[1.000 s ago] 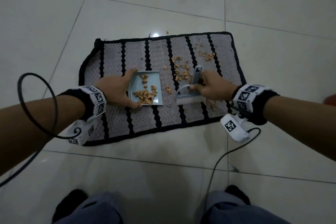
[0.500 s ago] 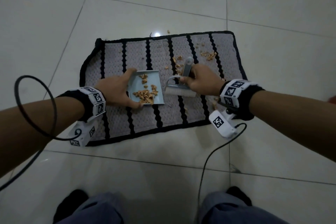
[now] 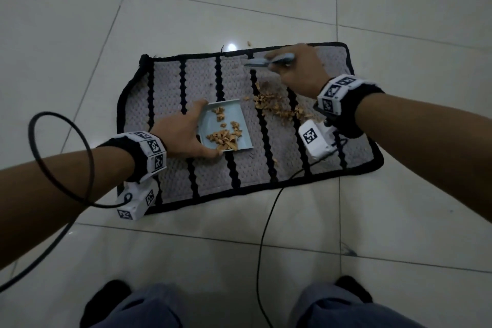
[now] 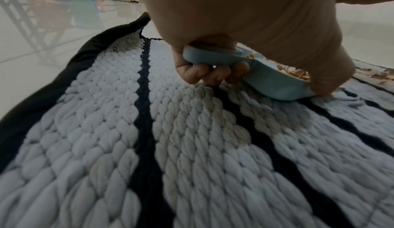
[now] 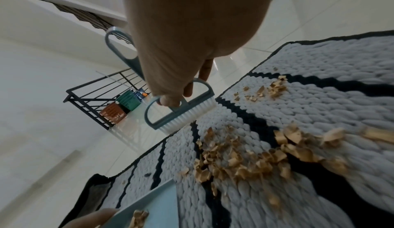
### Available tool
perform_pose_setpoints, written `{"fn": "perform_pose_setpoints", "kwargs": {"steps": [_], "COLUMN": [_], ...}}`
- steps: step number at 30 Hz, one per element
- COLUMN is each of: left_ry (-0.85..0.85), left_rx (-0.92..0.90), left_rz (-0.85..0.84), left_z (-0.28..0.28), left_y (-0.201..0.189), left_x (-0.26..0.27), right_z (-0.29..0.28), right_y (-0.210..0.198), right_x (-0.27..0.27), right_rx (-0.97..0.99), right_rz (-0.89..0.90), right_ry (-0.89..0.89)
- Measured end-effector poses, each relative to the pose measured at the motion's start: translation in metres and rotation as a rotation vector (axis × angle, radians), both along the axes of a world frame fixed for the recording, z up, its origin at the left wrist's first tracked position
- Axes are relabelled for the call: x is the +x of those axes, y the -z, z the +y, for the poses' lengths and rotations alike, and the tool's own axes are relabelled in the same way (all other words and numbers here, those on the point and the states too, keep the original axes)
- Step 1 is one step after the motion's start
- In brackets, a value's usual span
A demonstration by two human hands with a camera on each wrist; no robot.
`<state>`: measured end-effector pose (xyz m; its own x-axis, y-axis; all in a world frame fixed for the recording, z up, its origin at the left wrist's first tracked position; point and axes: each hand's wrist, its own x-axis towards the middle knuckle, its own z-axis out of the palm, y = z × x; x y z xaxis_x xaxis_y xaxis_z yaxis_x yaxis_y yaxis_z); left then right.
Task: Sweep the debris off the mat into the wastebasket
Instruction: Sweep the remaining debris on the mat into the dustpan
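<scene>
Grey mat (image 3: 207, 173): centre of the head view, black stripes, on pale floor tiles (image 3: 80, 21)
Left hand (image 3: 181, 136): fingers curled round the blue dustpan (image 3: 226, 125) handle, pan resting mid-mat, chips inside
Right hand (image 3: 295, 72): grasping the brush (image 5: 181, 108), bristles at the mat's upper edge
Debris (image 3: 277, 108): tan chips loose, right of the dustpan
</scene>
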<state>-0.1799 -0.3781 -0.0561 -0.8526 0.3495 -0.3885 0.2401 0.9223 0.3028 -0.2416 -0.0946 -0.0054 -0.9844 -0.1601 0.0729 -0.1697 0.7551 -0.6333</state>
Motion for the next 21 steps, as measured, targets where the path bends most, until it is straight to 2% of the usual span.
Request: {"fn": "perform_pose_setpoints", "kwargs": {"steps": [5,13,16,19,21], "left_ry": [-0.012,-0.034,-0.022,-0.005,0.008], "left_rx": [-0.013,0.031,0.05,0.096,0.105], "left_rz": [0.004,-0.004,-0.021,-0.027,-0.033], "left_z": [0.002,0.001,0.006,0.015,0.021], "left_y": [0.001,-0.002,-0.007,-0.008,-0.005], "left_x": [0.0,-0.004,-0.006,-0.009,-0.012], "right_z": [-0.001,0.054,0.067,0.074,0.081], "right_y": [0.01,0.014,0.01,0.001,-0.001], "right_x": [-0.006,0.035,0.047,0.054,0.055], "right_rx": [0.221,0.232,0.168,0.089,0.113], "right_rz": [-0.149,-0.181,-0.163,-0.099,-0.042], "right_ry": [-0.196,-0.335,-0.266,-0.069,0.086]}}
